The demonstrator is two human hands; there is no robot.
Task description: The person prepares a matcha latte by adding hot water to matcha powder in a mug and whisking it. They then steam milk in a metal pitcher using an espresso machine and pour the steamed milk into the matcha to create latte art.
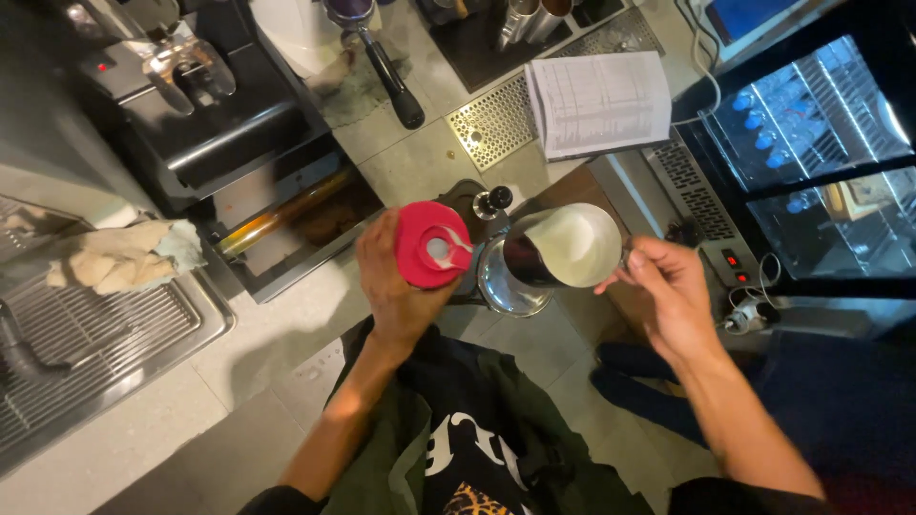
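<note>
My left hand [391, 281] grips a red cup [431, 244] from its left side; a small patch of white liquid shows on top of its contents. My right hand [666, 286] holds the handle of a steel milk pitcher [565, 246] full of white frothed milk. The pitcher's spout points left at the cup, and a thin white stream runs from the spout into the cup. Below the two, close to my body, sits a round steel bin [506, 289].
A coffee machine [181, 114] with a drip tray [91, 329] and a beige cloth [119, 256] is at the left. A portafilter [382, 57] lies on the counter. A paper sheet [599, 103] rests on a perforated grate [491, 119]. A glass-door fridge [821, 153] stands at the right.
</note>
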